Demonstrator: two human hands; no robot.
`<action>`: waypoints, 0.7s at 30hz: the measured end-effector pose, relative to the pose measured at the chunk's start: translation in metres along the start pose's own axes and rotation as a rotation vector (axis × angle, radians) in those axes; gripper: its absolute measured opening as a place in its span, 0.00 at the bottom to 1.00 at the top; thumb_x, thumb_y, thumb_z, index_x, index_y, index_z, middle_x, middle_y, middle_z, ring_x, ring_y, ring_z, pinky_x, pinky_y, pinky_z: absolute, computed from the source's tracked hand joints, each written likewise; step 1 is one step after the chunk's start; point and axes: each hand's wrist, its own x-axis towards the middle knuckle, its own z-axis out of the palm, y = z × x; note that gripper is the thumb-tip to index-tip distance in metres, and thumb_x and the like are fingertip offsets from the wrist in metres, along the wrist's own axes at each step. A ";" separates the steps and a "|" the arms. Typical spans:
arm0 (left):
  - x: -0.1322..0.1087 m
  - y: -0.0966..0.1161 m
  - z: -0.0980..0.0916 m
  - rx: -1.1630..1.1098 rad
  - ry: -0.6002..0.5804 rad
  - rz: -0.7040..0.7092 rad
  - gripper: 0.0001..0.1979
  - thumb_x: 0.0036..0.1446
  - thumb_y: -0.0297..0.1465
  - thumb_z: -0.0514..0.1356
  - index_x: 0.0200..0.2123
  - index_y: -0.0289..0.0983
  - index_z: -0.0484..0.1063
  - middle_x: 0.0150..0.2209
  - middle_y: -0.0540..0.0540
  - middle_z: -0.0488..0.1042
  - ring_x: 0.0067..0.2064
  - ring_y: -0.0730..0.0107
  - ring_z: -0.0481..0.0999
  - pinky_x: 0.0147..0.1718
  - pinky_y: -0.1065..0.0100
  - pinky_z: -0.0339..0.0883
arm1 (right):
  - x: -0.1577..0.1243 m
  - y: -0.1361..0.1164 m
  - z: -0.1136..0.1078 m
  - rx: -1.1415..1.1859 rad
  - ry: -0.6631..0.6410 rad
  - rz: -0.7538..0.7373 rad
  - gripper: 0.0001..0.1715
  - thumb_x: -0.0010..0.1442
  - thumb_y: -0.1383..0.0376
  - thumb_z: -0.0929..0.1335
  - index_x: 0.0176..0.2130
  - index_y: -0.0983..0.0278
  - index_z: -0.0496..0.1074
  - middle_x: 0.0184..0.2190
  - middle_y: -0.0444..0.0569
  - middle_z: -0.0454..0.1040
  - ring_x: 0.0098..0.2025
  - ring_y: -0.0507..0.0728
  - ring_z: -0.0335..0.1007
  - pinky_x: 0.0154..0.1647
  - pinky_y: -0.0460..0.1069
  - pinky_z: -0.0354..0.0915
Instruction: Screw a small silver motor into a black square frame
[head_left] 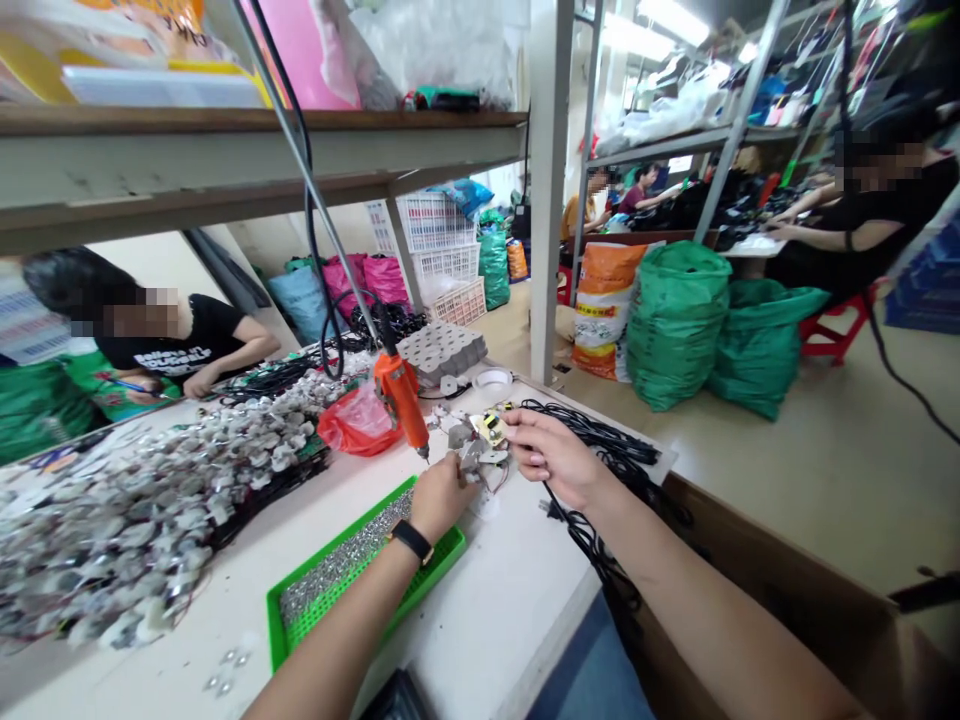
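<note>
Pinching the circuit board (pixel 490 430) edgewise, my right fingers (pixel 526 437) are risking a slip; my left fingers (pixel 448 478) (grip unclear) are sitting beside the screwdriver (pixel 403 398), inviting bumps.

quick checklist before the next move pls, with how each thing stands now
1. Circuit board held: ok, pinched at the fingertips of the right hand.
2. Left hand has a firm grip: cannot tell, its fingertips are partly hidden among small grey parts.
3. Orange screwdriver clear of the left hand: cannot tell, its tip appears close by.
4. Small metal pieces available: ok, plenty in the green tray.
5. Black cables well away from the right hand: not ok, they lie right beside it.
</note>
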 end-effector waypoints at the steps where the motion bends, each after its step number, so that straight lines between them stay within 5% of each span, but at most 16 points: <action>1: 0.001 -0.001 0.002 -0.039 0.003 -0.002 0.11 0.55 0.31 0.67 0.39 0.37 0.67 0.34 0.45 0.77 0.36 0.60 0.77 0.31 0.68 0.59 | 0.000 0.000 -0.001 -0.001 0.018 -0.012 0.28 0.39 0.59 0.80 0.37 0.65 0.68 0.22 0.34 0.57 0.18 0.43 0.42 0.15 0.39 0.38; 6: 0.001 -0.010 0.006 -0.247 0.034 0.002 0.16 0.57 0.32 0.66 0.45 0.35 0.66 0.33 0.47 0.74 0.34 0.63 0.75 0.33 0.68 0.64 | -0.003 -0.004 -0.006 -0.014 -0.017 -0.014 0.25 0.43 0.60 0.79 0.36 0.65 0.68 0.22 0.33 0.55 0.18 0.43 0.41 0.15 0.39 0.38; 10: -0.010 -0.002 0.002 -0.391 0.100 0.120 0.29 0.53 0.32 0.69 0.57 0.34 0.65 0.53 0.34 0.71 0.54 0.50 0.72 0.54 0.54 0.66 | -0.014 -0.011 0.005 -0.029 -0.172 0.031 0.21 0.47 0.61 0.79 0.36 0.66 0.70 0.21 0.34 0.55 0.19 0.43 0.40 0.14 0.38 0.41; 13: -0.034 0.012 -0.010 -0.527 0.105 0.288 0.24 0.57 0.36 0.67 0.56 0.38 0.69 0.59 0.37 0.68 0.62 0.52 0.67 0.62 0.55 0.60 | -0.034 -0.012 0.016 -0.019 -0.243 0.063 0.18 0.51 0.61 0.78 0.37 0.66 0.73 0.23 0.37 0.59 0.19 0.43 0.42 0.14 0.37 0.44; 17: -0.085 0.024 -0.036 -0.754 0.037 0.344 0.17 0.67 0.44 0.56 0.46 0.36 0.73 0.46 0.42 0.77 0.48 0.59 0.75 0.51 0.59 0.68 | -0.071 -0.001 0.024 0.052 -0.301 0.095 0.14 0.54 0.62 0.78 0.39 0.64 0.75 0.26 0.40 0.65 0.19 0.43 0.47 0.15 0.37 0.50; 21: -0.141 0.016 -0.064 -0.876 0.063 0.253 0.18 0.71 0.40 0.51 0.32 0.37 0.69 0.30 0.48 0.73 0.34 0.67 0.72 0.37 0.68 0.66 | -0.107 0.025 0.026 0.082 -0.417 0.178 0.10 0.59 0.60 0.76 0.40 0.61 0.76 0.28 0.42 0.68 0.22 0.45 0.56 0.20 0.39 0.58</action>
